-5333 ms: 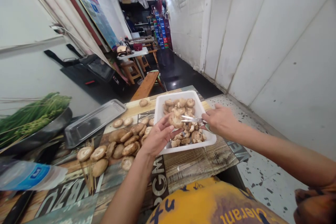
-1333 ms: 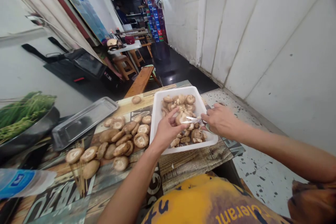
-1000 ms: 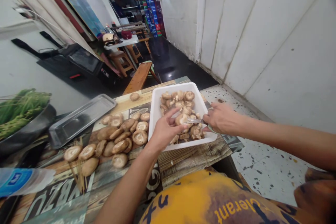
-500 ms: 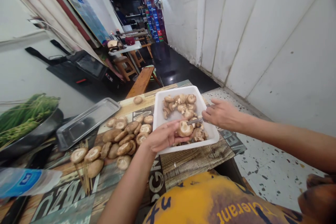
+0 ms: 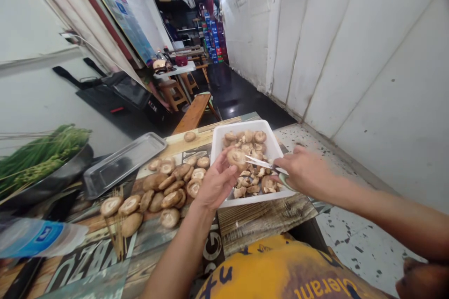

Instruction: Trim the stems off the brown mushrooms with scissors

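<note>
My left hand (image 5: 214,181) holds a brown mushroom (image 5: 236,159) over the white plastic tray (image 5: 224,202), its pale underside facing up. A pair of scissors (image 5: 261,162) is in my right hand (image 5: 302,168), fingers wrapped round the handles. The blades look slightly parted and point left, their tips at the mushroom's edge. Inside the tray lie whole mushrooms (image 5: 259,136) at the far end and cut stem pieces (image 5: 247,182) nearer me. To the left of the tray, a heap of mushrooms (image 5: 171,184) rests on the table, mostly with undersides showing.
A clear plastic tray (image 5: 124,163) lies left of the heap, beside a metal bowl (image 5: 75,163) of green vegetables. Wooden skewers (image 5: 117,238) and a water bottle (image 5: 42,237) are at the near left. A single mushroom (image 5: 190,136) sits near the table's far edge.
The scissor blades have come away from the mushroom's middle to its edge and now show more fully. My left hand has tilted the mushroom and raised it slightly. The whole view has shifted a little.
</note>
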The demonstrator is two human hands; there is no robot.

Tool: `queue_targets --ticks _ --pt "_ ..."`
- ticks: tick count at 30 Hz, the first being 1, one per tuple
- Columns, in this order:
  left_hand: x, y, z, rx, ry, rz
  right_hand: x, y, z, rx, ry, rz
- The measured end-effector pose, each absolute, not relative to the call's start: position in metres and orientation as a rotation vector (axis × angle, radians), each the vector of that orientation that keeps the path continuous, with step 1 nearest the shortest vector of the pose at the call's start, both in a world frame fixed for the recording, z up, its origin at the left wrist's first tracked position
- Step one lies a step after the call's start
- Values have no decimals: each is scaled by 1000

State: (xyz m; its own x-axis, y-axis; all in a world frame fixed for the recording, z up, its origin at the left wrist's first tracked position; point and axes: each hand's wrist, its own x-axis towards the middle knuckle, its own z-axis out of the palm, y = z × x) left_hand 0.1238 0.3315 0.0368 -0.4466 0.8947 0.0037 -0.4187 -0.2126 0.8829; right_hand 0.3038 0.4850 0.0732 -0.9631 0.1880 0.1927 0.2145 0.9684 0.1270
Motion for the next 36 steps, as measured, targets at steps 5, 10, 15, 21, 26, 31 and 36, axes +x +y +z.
queue_targets --ticks 5,10,15,21,26,31,36 --pt "132 334 34 726 1089 1837 295 464 68 -436 -2937 -218" --pt "136 335 32 859 1208 1925 291 463 74 -454 -3016 -153" --pt "140 336 29 1020 1333 1936 288 455 69 -438 -3040 -85" --pt "141 336 22 927 1392 1934 278 447 57 -462 -3042 -153" --pt "132 335 18 784 1507 1893 271 452 59 -617 -3098 122" --pt "87 304 23 1017 2409 1544 280 476 57 -709 -3097 274" --pt "40 254 29 973 3220 257 300 499 43 -923 -2950 334"
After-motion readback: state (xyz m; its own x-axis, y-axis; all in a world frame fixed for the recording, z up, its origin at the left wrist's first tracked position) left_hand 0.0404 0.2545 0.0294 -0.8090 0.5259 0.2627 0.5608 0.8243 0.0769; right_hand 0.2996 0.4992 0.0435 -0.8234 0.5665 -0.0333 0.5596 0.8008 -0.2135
